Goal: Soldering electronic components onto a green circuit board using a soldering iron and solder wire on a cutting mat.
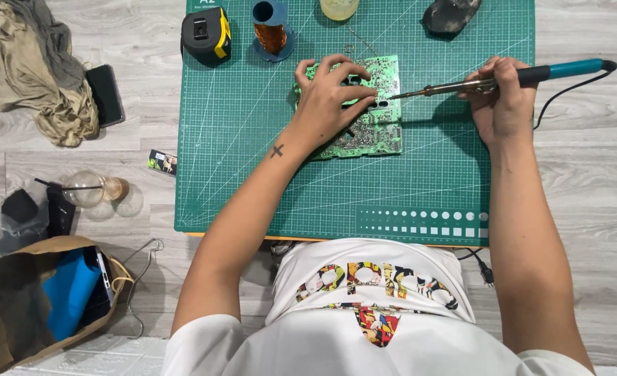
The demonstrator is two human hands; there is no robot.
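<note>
Got my left hand (330, 97) spread flat over the green circuit board (364, 125), fingers splayed and pressing it down on the green cutting mat (252, 167), roughly in the mat's upper middle. My right hand (504, 104) is wrapped around the soldering iron (503, 80) with the blue handle, held pretty much level, tip pointing at the board's right edge, just beside my left fingertips. That's the sketchy bit imo: the hot tip is really near my fingers, so one small slip and I'm burned. The board isn't clamped either, just pinned by my palm, so if I push sideways with the iron it could skate on the mat and smear a joint. The iron's cord (566, 94) trails off the right side of the mat, and a snag there would yank the tip. The copper wire spool (272, 31) and tape measure (207, 33) sit well apart at the top.
</note>
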